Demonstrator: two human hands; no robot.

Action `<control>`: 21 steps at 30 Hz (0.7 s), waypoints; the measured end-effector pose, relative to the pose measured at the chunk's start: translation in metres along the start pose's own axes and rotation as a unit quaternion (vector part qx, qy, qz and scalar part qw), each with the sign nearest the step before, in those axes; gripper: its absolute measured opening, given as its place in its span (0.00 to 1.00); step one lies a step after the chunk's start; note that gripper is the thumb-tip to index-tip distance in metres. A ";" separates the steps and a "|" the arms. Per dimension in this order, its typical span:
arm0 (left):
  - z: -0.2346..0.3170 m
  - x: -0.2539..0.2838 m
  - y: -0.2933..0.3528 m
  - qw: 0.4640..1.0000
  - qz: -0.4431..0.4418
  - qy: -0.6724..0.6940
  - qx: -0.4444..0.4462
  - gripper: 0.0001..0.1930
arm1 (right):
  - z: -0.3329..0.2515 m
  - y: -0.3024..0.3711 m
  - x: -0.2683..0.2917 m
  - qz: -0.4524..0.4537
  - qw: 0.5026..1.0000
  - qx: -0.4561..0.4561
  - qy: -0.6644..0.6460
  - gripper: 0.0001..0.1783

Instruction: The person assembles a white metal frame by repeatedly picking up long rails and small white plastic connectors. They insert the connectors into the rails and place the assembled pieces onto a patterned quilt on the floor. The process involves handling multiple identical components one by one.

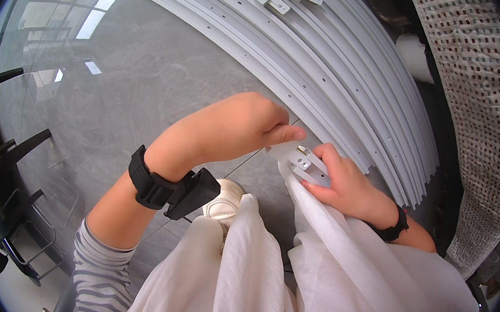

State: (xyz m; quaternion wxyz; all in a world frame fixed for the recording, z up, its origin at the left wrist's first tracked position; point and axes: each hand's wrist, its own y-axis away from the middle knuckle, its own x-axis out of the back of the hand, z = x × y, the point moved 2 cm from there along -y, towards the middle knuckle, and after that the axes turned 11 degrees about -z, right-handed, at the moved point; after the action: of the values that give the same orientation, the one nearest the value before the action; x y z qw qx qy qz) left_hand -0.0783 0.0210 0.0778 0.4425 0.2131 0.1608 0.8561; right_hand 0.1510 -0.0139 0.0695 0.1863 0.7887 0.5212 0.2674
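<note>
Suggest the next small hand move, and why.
Probably steady the white fitting with the right hand: that hand alone clearly grips it, while the left hand is close to the fitting's upper end, contact there unclear.

A slim white fitting (pixel 319 177), long and narrow with straight sides, is held up at a slant a little right of the scene's middle, its far end toward the left and its near end toward the right. A metal insert (pixel 302 161) with small round holes is exposed near its far end (a brassy glint shows at the tip). A flat white plate (pixel 284 150) stands just left of that end; whether the two are joined cannot be told.
</note>
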 end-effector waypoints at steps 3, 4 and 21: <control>-0.001 -0.003 -0.001 1.000 -0.017 0.010 0.009 0.23 | 0.000 0.001 0.001 -0.018 1.000 -0.018 0.008 0.24; 0.000 -0.004 -0.001 1.000 -0.025 0.012 0.014 0.23 | 0.000 0.001 0.000 -0.021 1.000 -0.013 0.013 0.25; -0.004 -0.029 0.001 0.996 -0.014 0.080 0.024 0.21 | 0.000 -0.004 -0.006 -0.026 0.999 0.003 0.033 0.26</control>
State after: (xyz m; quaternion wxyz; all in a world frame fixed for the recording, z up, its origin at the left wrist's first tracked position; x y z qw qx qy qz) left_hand -0.0658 -0.0037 0.0686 0.4349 0.1519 0.2188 0.8602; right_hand 0.1466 -0.0178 0.0658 0.1738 0.7661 0.5481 0.2872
